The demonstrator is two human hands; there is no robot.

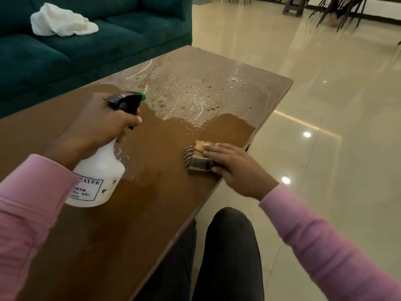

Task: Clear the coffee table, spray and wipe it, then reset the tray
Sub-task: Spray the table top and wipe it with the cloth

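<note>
The printed label point(86, 190) on the white plastic spray bottle point(98, 168) is partly covered by the pink knitted left sleeve point(28, 203); only "AYER", "078" and "Rs. 99/-" can be read. The left hand point(95, 131), curled round the bottle's neck, hides most of the black trigger point(131, 127). The right hand point(234, 166), slightly blurred, lies flat over the striped beige-and-dark cleaning pad point(196, 158) and covers its right part; sponge or folded cloth cannot be told. The brown wooden coffee table point(108, 235) runs out past the left and bottom edges. The dark chairs point(338, 11) at top right are blurred and cut off.
</note>
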